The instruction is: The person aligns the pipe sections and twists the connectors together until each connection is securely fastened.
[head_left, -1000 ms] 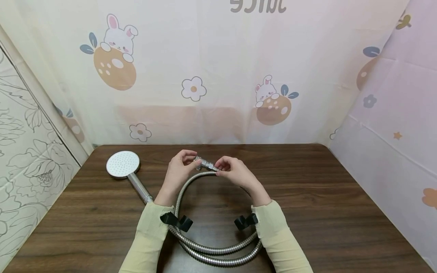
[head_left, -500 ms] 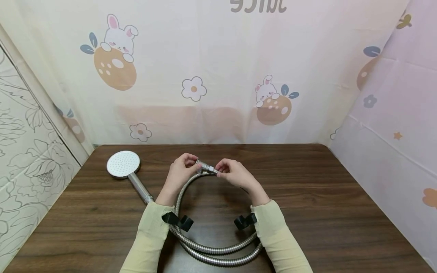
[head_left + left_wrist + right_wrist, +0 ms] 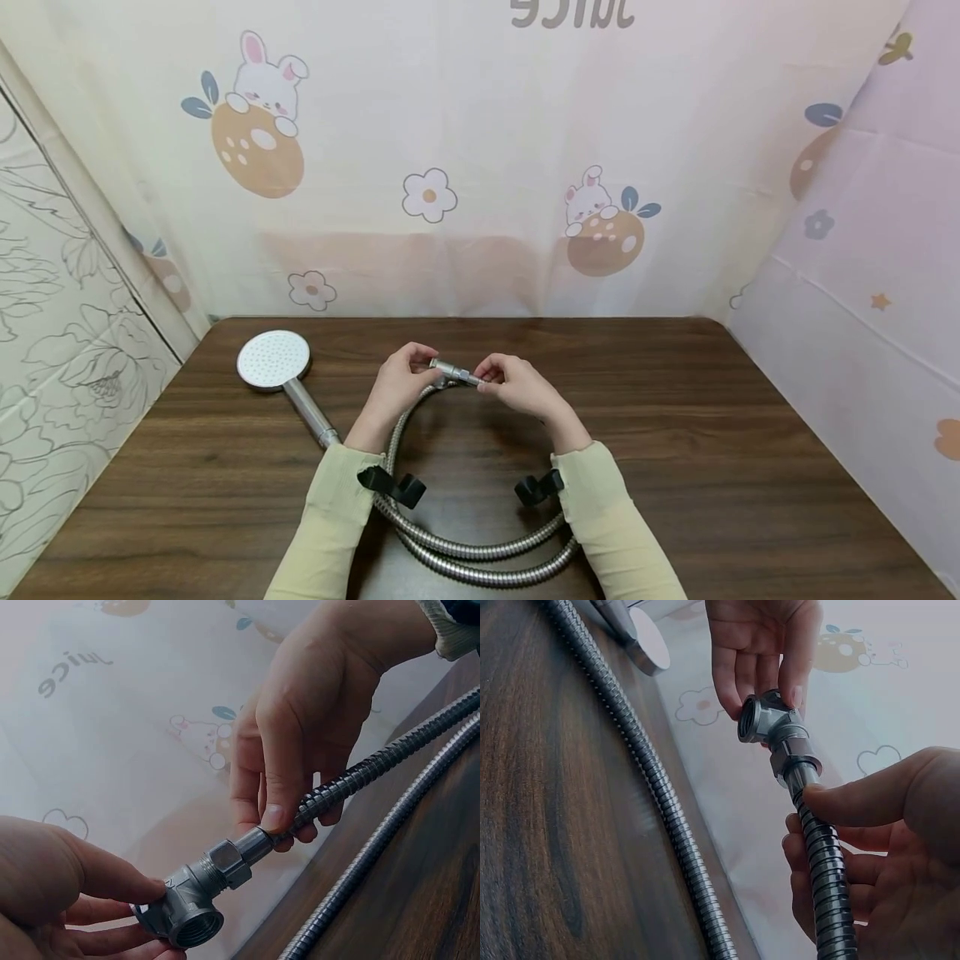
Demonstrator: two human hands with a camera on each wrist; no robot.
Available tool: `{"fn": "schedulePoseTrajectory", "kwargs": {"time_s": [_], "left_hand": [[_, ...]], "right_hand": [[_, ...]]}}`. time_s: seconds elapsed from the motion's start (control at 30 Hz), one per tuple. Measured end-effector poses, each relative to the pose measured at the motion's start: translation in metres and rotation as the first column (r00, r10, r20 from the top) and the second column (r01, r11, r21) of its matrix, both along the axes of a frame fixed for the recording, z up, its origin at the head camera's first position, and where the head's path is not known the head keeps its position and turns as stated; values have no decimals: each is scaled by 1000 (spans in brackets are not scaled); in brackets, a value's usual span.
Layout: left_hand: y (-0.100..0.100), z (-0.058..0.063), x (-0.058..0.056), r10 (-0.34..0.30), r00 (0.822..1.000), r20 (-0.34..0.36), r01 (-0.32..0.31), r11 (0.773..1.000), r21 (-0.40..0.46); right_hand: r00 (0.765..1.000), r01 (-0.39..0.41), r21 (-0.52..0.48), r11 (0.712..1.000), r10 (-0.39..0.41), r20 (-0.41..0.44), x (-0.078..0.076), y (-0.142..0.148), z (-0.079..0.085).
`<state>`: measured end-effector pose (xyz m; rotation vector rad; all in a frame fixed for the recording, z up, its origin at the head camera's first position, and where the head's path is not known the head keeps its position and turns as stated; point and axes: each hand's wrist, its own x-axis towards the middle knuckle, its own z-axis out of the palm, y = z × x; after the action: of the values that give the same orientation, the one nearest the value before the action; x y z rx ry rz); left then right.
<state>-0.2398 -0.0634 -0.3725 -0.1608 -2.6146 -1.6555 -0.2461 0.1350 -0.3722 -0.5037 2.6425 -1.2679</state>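
My left hand (image 3: 396, 385) pinches a silver metal tee-shaped fitting (image 3: 180, 904) between thumb and fingers. Its threaded side opening shows in the left wrist view. A hex nut (image 3: 228, 862) at the end of the ribbed metal shower hose (image 3: 826, 877) sits on the fitting's threaded end, with some thread visible between them. With thumb and fingers, my right hand (image 3: 521, 386) grips the hose just behind that nut. The joined parts are held above the table, in line and slightly tilted. The rest of the hose loops below, between my forearms.
To the left lies a round shower head (image 3: 273, 360) with a white face and silver handle (image 3: 309, 412). The dark wooden table (image 3: 675, 433) ends at a printed curtain (image 3: 495, 150) behind. Black wrist straps are on both sleeves.
Both hands have come slightly lower and nearer with the fitting and hose end. The fitting has turned a little in the grip. The shower head has stayed in place.
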Motion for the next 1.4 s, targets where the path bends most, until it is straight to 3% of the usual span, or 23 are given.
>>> {"fn": "schedulePoseTrajectory", "kwargs": {"time_s": [0.53, 0.9, 1.4], "left_hand": [[-2, -4, -2, -32, 998, 61, 33, 999, -14], [-2, -11, -4, -6, 997, 75, 8, 1000, -27], [-1, -14, -6, -20, 992, 121, 22, 1000, -13]], "right_hand": [[1000, 1, 3, 1000, -2, 17, 0, -2, -3], [999, 4, 22, 1000, -5, 37, -1, -2, -7], [999, -4, 61, 998, 1, 38, -4, -3, -12]]}}
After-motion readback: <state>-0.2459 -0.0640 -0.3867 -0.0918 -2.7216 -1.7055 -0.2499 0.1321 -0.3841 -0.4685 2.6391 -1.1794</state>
